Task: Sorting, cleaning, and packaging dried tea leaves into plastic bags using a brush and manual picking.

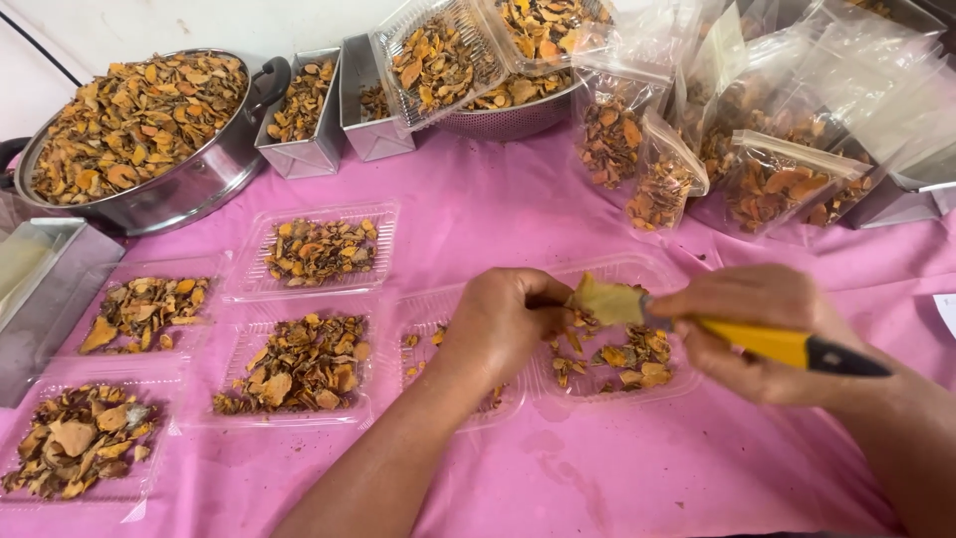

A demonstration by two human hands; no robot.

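My left hand (503,321) pinches a yellowish dried slice (605,300) over a clear plastic tray (637,384) that holds a few orange-brown dried pieces. My right hand (757,329) grips a knife with a yellow and black handle (797,349), its tip against the slice. Both hands hover above the pink cloth (617,468), close together, with the slice between them. A second clear tray (418,339) lies partly under my left hand.
Several filled clear trays (319,249) lie at the left. A large metal pot (139,130) of dried slices stands at the back left, beside metal tins (299,110). Filled plastic bags (777,179) lean at the back right. A metal box (45,289) sits at the left edge.
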